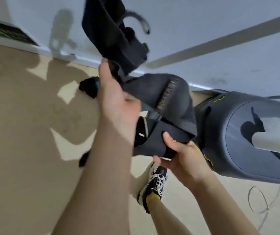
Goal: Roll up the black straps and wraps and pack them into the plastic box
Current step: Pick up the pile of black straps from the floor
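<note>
Left hand [117, 102]: at centre, wrap [161, 99] gripped mid-length.
Right hand [183, 156]: 5 o'clock, folded lower end pinched under thumb.
Wrap: held aloft, unrolled, top loose at 12 o'clock.
Risk: loose top may be snagged; roll may be started crooked.
Straps [90, 89]: seen on floor, 9 o'clock.
Box: not seen; contents cannot be told.
</note>
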`<state>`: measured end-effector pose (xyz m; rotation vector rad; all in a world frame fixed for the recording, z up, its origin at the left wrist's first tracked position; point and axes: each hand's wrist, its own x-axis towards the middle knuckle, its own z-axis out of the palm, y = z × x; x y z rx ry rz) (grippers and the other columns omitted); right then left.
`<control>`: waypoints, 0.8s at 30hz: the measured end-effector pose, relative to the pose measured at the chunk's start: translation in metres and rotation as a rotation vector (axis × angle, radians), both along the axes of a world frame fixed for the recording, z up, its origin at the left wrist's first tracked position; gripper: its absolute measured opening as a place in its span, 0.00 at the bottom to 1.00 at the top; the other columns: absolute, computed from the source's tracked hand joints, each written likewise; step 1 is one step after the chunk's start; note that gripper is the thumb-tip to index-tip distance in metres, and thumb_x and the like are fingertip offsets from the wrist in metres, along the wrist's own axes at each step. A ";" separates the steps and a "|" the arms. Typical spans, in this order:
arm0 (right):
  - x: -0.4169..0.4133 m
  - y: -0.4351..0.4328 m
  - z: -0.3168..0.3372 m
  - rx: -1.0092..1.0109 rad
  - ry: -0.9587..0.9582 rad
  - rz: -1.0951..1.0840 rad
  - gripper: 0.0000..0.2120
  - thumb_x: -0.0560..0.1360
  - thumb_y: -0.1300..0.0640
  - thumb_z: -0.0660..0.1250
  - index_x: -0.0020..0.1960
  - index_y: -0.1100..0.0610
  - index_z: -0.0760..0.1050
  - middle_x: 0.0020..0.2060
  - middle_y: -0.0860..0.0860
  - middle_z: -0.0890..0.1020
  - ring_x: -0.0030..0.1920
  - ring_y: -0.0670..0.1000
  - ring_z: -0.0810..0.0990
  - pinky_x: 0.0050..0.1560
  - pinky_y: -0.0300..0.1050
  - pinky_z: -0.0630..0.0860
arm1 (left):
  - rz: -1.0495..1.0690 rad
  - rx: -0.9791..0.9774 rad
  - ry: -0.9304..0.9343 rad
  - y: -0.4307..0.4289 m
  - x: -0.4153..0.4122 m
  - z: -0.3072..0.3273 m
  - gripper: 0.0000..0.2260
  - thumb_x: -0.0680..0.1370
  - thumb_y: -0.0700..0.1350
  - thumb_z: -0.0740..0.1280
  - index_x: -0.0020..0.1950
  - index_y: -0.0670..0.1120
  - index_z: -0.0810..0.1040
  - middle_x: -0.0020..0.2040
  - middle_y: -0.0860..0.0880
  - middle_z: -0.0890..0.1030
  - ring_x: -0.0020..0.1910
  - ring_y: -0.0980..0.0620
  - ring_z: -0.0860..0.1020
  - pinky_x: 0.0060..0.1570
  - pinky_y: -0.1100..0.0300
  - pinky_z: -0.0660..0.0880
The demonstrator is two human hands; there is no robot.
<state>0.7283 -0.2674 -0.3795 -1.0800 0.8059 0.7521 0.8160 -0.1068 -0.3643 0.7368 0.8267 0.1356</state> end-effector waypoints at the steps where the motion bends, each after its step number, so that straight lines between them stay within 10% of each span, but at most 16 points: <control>1: 0.003 -0.009 -0.007 -0.090 0.036 -0.046 0.10 0.75 0.58 0.71 0.56 0.55 0.80 0.50 0.55 0.85 0.46 0.55 0.84 0.35 0.47 0.79 | 0.062 -0.052 0.063 0.005 0.008 0.003 0.21 0.83 0.52 0.61 0.73 0.43 0.70 0.63 0.45 0.80 0.44 0.54 0.83 0.54 0.57 0.77; 6: 0.005 -0.029 -0.040 -0.290 0.258 -0.018 0.05 0.80 0.60 0.66 0.55 0.57 0.78 0.50 0.55 0.82 0.48 0.55 0.80 0.26 0.41 0.76 | -0.044 0.428 0.083 0.005 0.016 0.001 0.11 0.80 0.57 0.63 0.42 0.59 0.82 0.48 0.53 0.81 0.51 0.50 0.79 0.58 0.51 0.77; 11: 0.018 -0.052 -0.083 -0.440 0.380 0.001 0.03 0.79 0.63 0.66 0.51 0.58 0.76 0.48 0.56 0.78 0.44 0.54 0.76 0.22 0.40 0.76 | -0.058 0.579 0.089 -0.030 -0.001 -0.012 0.17 0.83 0.49 0.61 0.34 0.50 0.73 0.30 0.62 0.71 0.34 0.62 0.69 0.41 0.70 0.69; 19: 0.035 -0.075 -0.136 -0.703 0.387 0.269 0.04 0.78 0.63 0.66 0.45 0.60 0.72 0.46 0.58 0.74 0.38 0.55 0.71 0.23 0.39 0.70 | -0.212 1.161 0.105 -0.042 -0.035 -0.040 0.23 0.82 0.49 0.61 0.31 0.51 0.54 0.25 0.53 0.57 0.28 0.54 0.57 0.30 0.62 0.55; 24: 0.047 -0.085 -0.138 -0.273 0.348 0.055 0.09 0.79 0.62 0.62 0.59 0.60 0.75 0.57 0.61 0.79 0.48 0.57 0.78 0.30 0.43 0.79 | -0.687 0.981 0.339 -0.064 -0.060 -0.088 0.23 0.80 0.51 0.65 0.31 0.42 0.59 0.25 0.51 0.61 0.28 0.53 0.60 0.30 0.57 0.59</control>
